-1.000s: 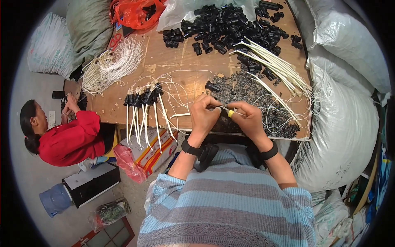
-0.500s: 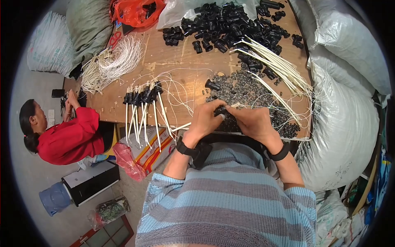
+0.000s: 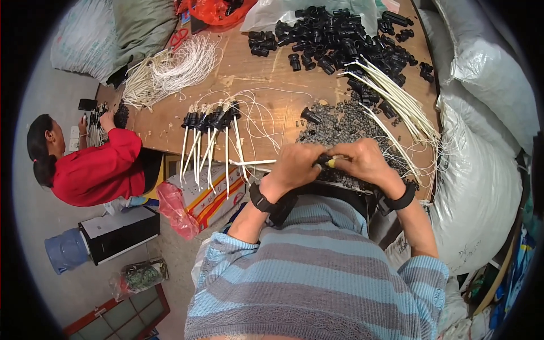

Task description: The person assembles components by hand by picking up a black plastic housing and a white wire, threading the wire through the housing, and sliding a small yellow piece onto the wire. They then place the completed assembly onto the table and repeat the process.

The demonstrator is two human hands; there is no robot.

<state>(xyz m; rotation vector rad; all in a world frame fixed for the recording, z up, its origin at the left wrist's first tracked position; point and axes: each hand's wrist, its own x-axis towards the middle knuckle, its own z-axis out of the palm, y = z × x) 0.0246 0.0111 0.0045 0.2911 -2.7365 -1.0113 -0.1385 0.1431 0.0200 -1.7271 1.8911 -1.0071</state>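
At the table's near edge, my left hand point(image 3: 296, 165) is closed around a small black plastic socket point(image 3: 324, 159), most of it hidden by the fingers. From the left side of that hand a white tube point(image 3: 256, 162) sticks out. My right hand point(image 3: 365, 161) meets it from the other side, fingers pinched, with a small yellow piece point(image 3: 331, 162) showing at the fingertips; what it grips is mostly covered. Beyond both hands spreads a heap of tiny dark pieces point(image 3: 335, 126), with one loose black socket point(image 3: 310, 115) lying on it.
Left of my hands, several sockets with white tubes point(image 3: 211, 120) hang over the edge. White cords point(image 3: 195, 65), a pile of black sockets point(image 3: 334, 39) and white tubes point(image 3: 391, 96) lie farther back. White sacks point(image 3: 473, 187) crowd the right. A co-worker in red point(image 3: 96, 164) works at left.
Both my hands have shifted slightly; the right hand has turned, its fingers now pinching by the socket where the yellow piece shows. The view has swung, and the co-worker's hands have moved.
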